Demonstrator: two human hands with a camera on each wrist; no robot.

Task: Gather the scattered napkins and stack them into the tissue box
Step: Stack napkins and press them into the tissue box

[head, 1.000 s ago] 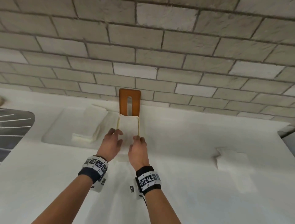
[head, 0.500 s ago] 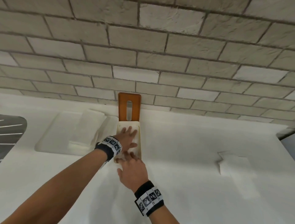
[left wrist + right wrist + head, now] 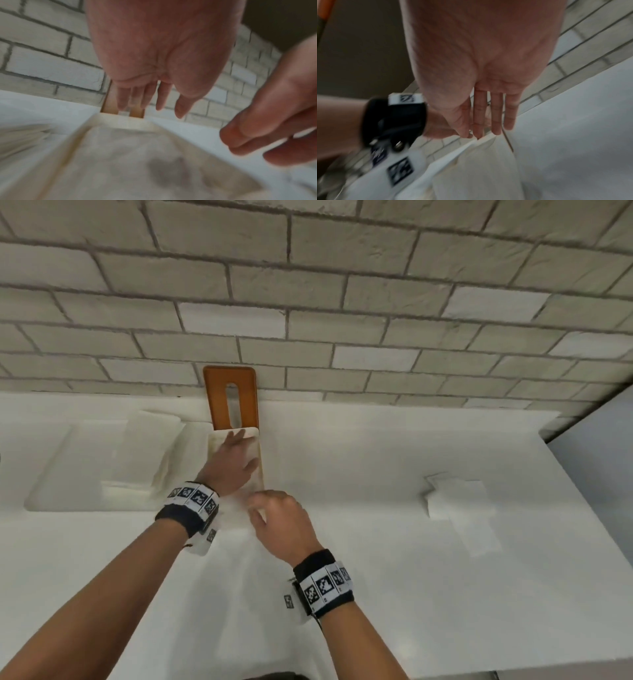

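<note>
The cream tissue box [image 3: 261,463] lies on the white counter, its orange slotted lid [image 3: 215,398] standing open against the brick wall. My left hand [image 3: 236,455] rests flat on the napkins [image 3: 252,441] in the box, fingers straight; in the left wrist view the left hand [image 3: 147,106] hovers low over the same napkins [image 3: 137,155]. My right hand [image 3: 270,508] is at the box's near end, fingers loose and holding nothing; its fingertips [image 3: 477,134] reach the box's corner [image 3: 481,143]. A loose napkin [image 3: 459,498] lies far right. A napkin stack [image 3: 150,440] sits left of the box.
The brick wall [image 3: 342,302] runs right behind the box. A shallow recessed area [image 3: 68,467] of the counter holds the left stack. The counter [image 3: 376,559] ends at a grey surface [image 3: 603,446] on the right.
A second ago both hands held a napkin over the box. The left hand has slid forward and lies flat on it inside; the right hand has drawn back to the near end.
</note>
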